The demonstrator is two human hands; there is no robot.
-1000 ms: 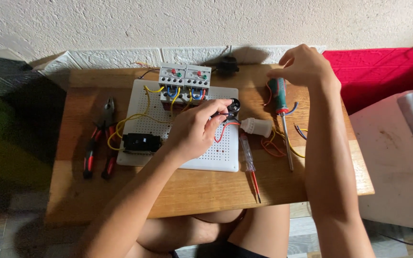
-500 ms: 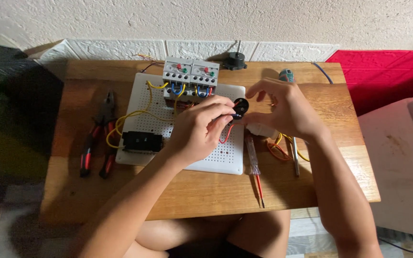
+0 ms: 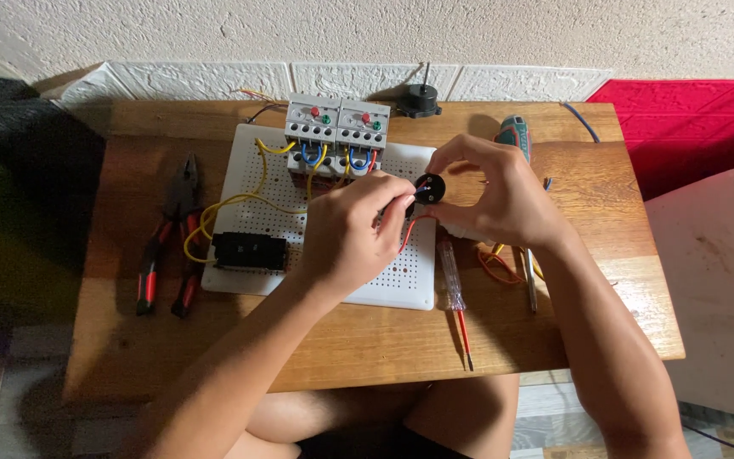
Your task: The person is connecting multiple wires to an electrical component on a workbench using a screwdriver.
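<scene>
Both hands raised over white perforated plastic board (image 3: pixel 401 285), mid wooden counter (image 3: pixel 367 348). Left hand (image 3: pixel 350 234) curled, grip pinching small round black component (image 3: pixel 429 187). Right hand (image 3: pixel 503 200) arched, fingertips pinching same component's far rim.

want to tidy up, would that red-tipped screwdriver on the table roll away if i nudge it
The screwdriver would probably roll: its clear handle looks round and it lies loose on the flat wooden table. It points toward the near edge, so a sideways nudge likely sends it along the table. It looks slim, so likely light.
</scene>
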